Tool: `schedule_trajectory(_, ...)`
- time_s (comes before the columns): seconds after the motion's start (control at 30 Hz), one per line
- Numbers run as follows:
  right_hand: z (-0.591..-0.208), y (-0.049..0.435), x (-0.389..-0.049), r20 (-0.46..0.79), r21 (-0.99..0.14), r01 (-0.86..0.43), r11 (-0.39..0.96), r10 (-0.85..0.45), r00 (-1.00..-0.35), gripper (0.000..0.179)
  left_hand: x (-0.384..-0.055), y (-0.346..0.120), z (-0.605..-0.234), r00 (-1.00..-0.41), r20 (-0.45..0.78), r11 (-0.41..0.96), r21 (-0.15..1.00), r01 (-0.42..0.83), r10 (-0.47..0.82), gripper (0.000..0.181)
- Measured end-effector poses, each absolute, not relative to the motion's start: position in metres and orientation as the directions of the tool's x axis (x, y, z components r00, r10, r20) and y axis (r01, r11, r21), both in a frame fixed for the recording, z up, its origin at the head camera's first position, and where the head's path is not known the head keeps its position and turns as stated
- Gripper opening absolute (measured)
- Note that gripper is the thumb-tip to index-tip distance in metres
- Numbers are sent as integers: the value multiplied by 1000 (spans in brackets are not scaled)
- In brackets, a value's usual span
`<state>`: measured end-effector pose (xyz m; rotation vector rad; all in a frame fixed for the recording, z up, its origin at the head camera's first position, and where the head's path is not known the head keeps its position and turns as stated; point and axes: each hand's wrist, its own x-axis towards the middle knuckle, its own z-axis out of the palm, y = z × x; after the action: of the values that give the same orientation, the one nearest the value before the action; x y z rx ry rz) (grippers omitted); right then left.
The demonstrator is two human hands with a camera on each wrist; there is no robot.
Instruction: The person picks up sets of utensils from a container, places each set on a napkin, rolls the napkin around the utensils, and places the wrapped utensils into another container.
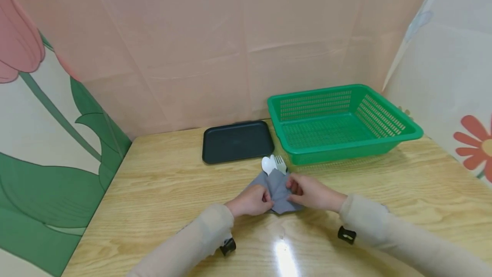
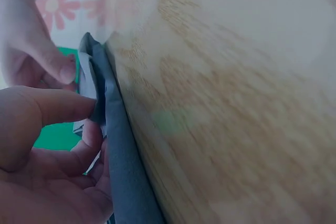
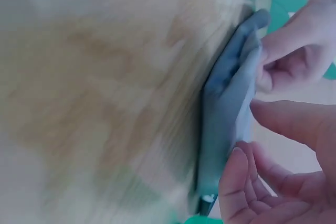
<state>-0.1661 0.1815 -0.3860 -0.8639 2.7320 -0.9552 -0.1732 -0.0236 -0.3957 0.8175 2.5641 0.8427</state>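
Observation:
A grey napkin (image 1: 279, 189) lies folded over white cutlery on the table. From its far end stick out a white spoon (image 1: 267, 165), a white fork (image 1: 281, 165) and the tip of a third white piece, mostly hidden. My left hand (image 1: 251, 200) pinches the napkin's near left part between thumb and fingers; the left wrist view shows the raised fold there. On the other side, my right hand (image 1: 313, 192) touches the napkin's right edge with bent fingertips. In the right wrist view its thumb (image 3: 286, 121) stands apart from its fingers.
Behind the napkin lies a black tray (image 1: 238, 142). A green slotted basket (image 1: 346, 148) stands at the back right, close to the fork. The wooden table (image 1: 161, 195) meets a pink backdrop (image 1: 184, 54) along its far edge.

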Motion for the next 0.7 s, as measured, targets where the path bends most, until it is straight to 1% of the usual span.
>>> schedule_trajectory(0.13, -389, 190, -167, 88, -557, -484, 674, -532, -842, 29, -173, -23, -395, -797, -121, 680, 605, 413, 592, 14)
schedule_trajectory(0.4, -393, 192, -167, 83, -535, -503, 679, -551, -831, 42, -170, -20, -394, -821, -131, 712, 585, 389, 556, 19)
schedule_trajectory(0.5, -393, 191, -167, 74, -511, -516, 687, -563, -823, 48, -170, -20, -394, -824, -121, 718, 570, 399, 554, 19)
schedule_trajectory(0.7, -394, 190, -168, 71, -472, -538, 698, -578, -813, 52, -168, -19, -394, -823, -95, 719, 549, 426, 560, 13)
